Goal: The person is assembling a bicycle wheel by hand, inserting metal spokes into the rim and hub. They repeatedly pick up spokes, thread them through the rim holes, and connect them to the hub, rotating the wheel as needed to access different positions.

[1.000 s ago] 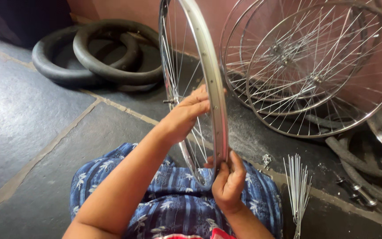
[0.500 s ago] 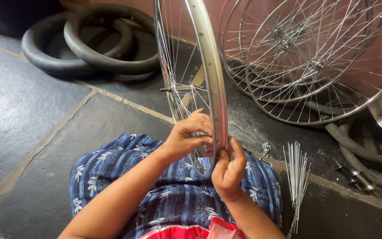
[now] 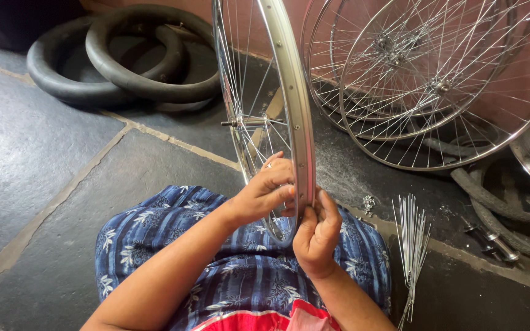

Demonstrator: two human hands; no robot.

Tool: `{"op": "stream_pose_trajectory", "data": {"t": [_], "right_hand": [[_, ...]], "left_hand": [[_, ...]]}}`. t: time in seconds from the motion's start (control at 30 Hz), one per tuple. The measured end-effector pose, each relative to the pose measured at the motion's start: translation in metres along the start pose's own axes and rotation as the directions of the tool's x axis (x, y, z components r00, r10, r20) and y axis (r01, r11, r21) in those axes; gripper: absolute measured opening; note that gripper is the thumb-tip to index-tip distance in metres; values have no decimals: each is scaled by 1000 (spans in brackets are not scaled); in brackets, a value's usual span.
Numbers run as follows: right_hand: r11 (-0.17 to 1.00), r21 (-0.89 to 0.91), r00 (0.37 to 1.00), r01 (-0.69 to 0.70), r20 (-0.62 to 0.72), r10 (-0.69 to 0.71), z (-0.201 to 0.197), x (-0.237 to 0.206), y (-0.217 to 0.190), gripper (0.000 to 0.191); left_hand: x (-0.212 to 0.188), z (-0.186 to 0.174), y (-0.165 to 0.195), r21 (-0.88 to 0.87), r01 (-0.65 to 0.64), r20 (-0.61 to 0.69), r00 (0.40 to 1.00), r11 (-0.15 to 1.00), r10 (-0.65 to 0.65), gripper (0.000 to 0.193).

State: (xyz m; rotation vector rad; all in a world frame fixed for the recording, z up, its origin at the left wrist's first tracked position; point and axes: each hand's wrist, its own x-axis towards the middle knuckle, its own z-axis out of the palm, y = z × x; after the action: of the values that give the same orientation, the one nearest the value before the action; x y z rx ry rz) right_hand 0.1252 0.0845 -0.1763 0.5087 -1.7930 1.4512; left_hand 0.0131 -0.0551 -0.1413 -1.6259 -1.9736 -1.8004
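Stone floor [image 3: 50, 141]: tyres [image 3: 124, 61], loose spokes [image 3: 411, 239] (bundled), wheels [image 3: 437, 86].

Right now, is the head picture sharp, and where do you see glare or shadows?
Head view: mostly sharp; the hands, left and right, look slightly soft. The upright wheel rim shines with a bright streak. Soft daylight, faint shadows on the stone floor; the top-left corner is dark.

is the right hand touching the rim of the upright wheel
Touching. The head view shows the right hand with its fingers pressed against the outer face of the silver rim, no gap visible, while the left hand grips the inner side.
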Motion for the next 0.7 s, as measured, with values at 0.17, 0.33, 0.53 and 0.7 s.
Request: {"op": "stream_pose_trajectory", "data": {"t": [0.17, 0.33, 0.53, 0.7], "right_hand": [[998, -10, 998, 59, -4, -59, 2, 2, 0, 51], [993, 54, 994, -109, -11, 110, 5, 9, -10, 48], [958, 111, 962, -266, 92, 257, 22, 30, -9, 44], [997, 69, 929, -38, 369, 10, 58, 22, 1, 33]], "left_hand": [[0, -2, 1, -100, -2, -51, 999, 995, -3, 14], [4, -2, 4, -23, -62, -56, 997, 998, 61, 13], [4, -27, 34, 320, 93, -389, 920, 943, 42, 29], [6, -71, 72, 524, 168, -494, 859, 835, 137, 62]]}}
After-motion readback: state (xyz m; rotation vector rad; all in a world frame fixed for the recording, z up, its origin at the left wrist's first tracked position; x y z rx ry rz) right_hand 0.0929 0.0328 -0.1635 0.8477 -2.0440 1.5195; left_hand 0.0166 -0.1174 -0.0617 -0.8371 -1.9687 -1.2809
